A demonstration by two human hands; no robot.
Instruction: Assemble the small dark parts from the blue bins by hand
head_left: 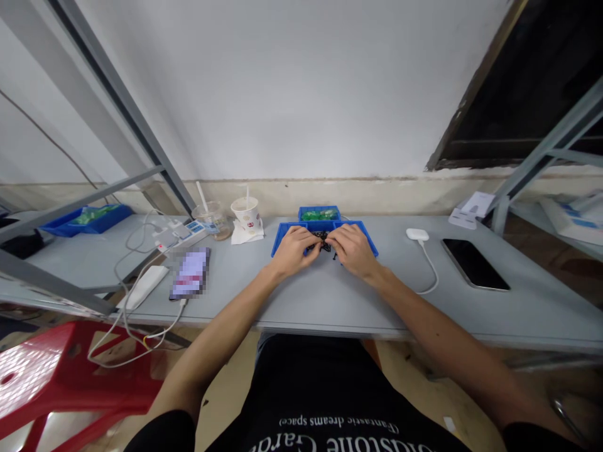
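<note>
From afar, I watched the left hand (296,250) and right hand (353,250) pinching small black parts (325,243) (too tiny to make out) between them, close by the blue trays (369,240).

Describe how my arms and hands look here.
Black short sleeves cover your upper arms as far as the view shows. Below them, your left forearm and right forearm are bare. Your left hand and right hand wear no gloves, and I see no watch or bracelet.
</note>
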